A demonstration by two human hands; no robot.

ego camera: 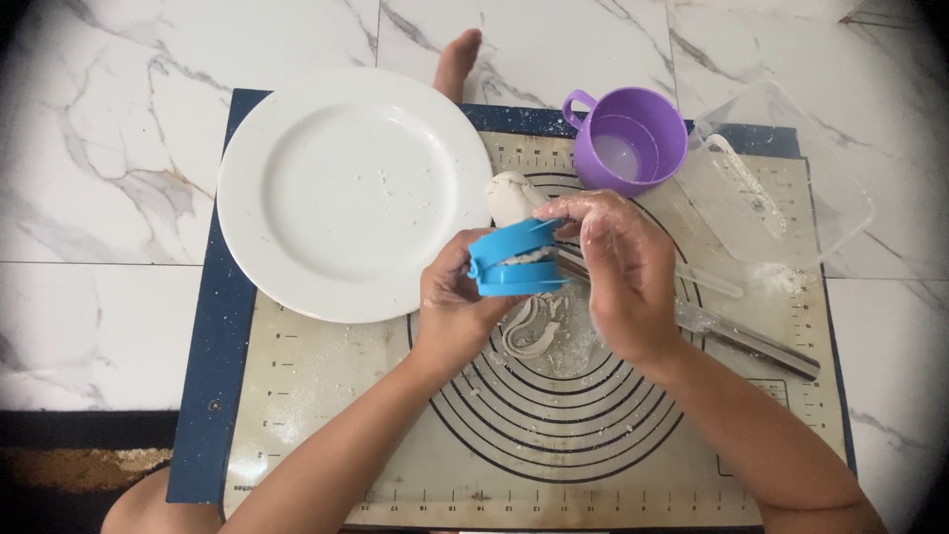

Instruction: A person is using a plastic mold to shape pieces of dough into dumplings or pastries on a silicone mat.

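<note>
head view: left hand (457, 302) grips the blue dumpling press (514, 259) from below, at the mat's centre; right hand (621, 267) pinches its upper half closed over dough. squeezing unevenly could push filling out the seam, or floury fingers could slip. white plate (341, 193) sits at ten o'clock, purple cup (633, 138) at one, clear tub (781, 188) at two, dough scraps (534, 331) just beneath.

Both forearms reach up from the lower edge and meet mid-frame. The left hand (457, 302) is curled in a grip, thumb uppermost. The flour-dusted right hand (618, 272) pinches with bent fingers.
</note>
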